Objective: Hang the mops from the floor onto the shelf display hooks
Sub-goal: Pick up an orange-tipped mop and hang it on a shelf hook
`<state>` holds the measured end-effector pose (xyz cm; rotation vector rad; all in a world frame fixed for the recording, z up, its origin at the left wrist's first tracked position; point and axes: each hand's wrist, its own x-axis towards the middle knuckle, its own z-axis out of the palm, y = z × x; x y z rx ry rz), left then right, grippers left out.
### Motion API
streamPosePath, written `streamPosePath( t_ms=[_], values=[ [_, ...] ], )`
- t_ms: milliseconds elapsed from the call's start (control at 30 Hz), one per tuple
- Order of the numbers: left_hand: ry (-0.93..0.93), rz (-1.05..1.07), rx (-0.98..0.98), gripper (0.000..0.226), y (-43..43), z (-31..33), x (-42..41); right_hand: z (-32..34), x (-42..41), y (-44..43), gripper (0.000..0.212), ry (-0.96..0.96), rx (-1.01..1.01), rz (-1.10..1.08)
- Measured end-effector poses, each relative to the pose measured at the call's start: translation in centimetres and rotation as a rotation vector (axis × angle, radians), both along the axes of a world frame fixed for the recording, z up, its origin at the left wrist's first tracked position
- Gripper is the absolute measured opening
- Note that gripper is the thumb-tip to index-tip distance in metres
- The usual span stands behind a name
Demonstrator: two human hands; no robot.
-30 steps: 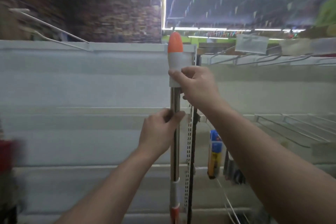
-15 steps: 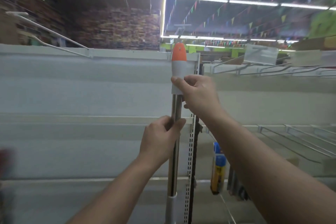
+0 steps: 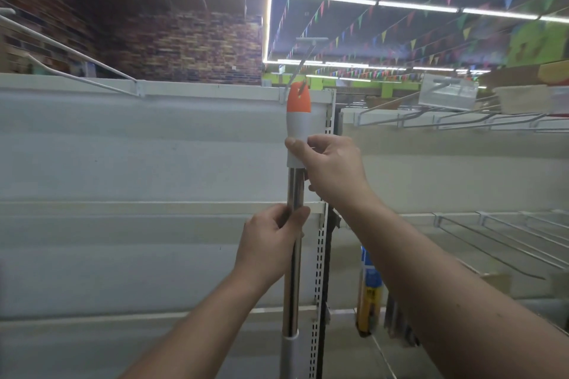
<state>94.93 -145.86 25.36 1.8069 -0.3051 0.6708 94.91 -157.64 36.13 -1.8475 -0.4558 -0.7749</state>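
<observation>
Your left hand [image 3: 271, 243] wraps the chrome pole [image 3: 293, 191] and your right hand [image 3: 332, 166] pinches the white grip [image 3: 297, 132] of the upright orange-capped mop [image 3: 297, 101], whose cap meets the thin metal display hook [image 3: 303, 60] atop the white shelf [image 3: 184, 91]: nearly hung, I judge, not yet released.

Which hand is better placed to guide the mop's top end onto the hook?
Probably the right hand: it grips the mop handle just below the orange cap, which is at the hook. The left hand holds the handle lower down, farther from the hook.
</observation>
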Motion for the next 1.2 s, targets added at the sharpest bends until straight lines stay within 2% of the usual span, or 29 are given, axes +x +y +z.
streamPosePath(
  t_ms=[200, 333, 467, 633, 833, 1200],
  values=[
    [0.022, 0.016, 0.019, 0.043, 0.0, -0.5, 1.8, -0.6, 2.0, 0.2, 0.041, 0.068, 0.016, -0.005],
    [0.020, 0.017, 0.009, 0.056, 0.1, -0.3, 3.1, -0.2, 3.4, 0.6, 0.043, 0.092, 0.004, -0.019],
    [0.037, 0.034, 0.022, 0.054, 0.3, 0.0, 4.9, 0.2, 5.2, 1.0, 0.046, 0.118, -0.022, -0.036],
    [0.035, 0.040, 0.010, 0.062, 0.6, 0.4, 7.6, 0.7, 8.0, 1.5, 0.046, 0.145, -0.052, -0.059],
    [0.085, 0.056, 0.013, 0.048, 0.9, 0.7, 10.6, 0.9, 10.9, 2.3, 0.045, 0.144, -0.068, -0.085],
    [0.101, 0.079, 0.035, 0.051, 1.4, 0.8, 14.5, 0.8, 14.8, 3.0, 0.044, 0.167, -0.068, -0.078]
  ],
)
